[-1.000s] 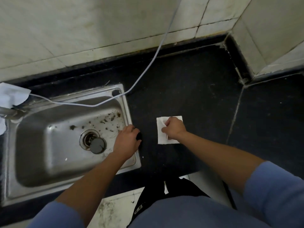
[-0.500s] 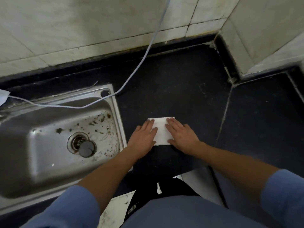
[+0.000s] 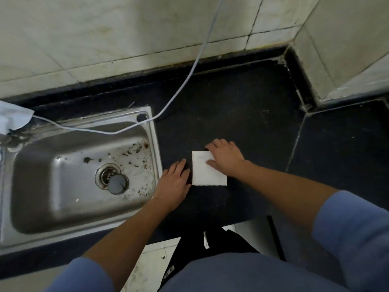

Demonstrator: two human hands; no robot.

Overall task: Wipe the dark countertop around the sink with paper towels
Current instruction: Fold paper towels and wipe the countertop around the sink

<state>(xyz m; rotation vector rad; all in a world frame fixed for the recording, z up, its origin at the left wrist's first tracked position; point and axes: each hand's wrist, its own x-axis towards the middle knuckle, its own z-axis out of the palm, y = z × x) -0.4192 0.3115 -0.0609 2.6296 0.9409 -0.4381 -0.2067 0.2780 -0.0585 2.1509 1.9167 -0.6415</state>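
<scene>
Pressing flat with spread fingers, the right hand [image 3: 226,158] holds nothing closed; its palm lies on the far right corner of the folded paper towel [image 3: 207,170], probably to pin it for wiping. The left hand [image 3: 174,182] lies open and empty on the dark countertop [image 3: 242,114], just beside the towel's left edge and next to the sink [image 3: 155,144] rim, likely for support. A pale cable [image 3: 189,74] crosses the counter behind.
</scene>
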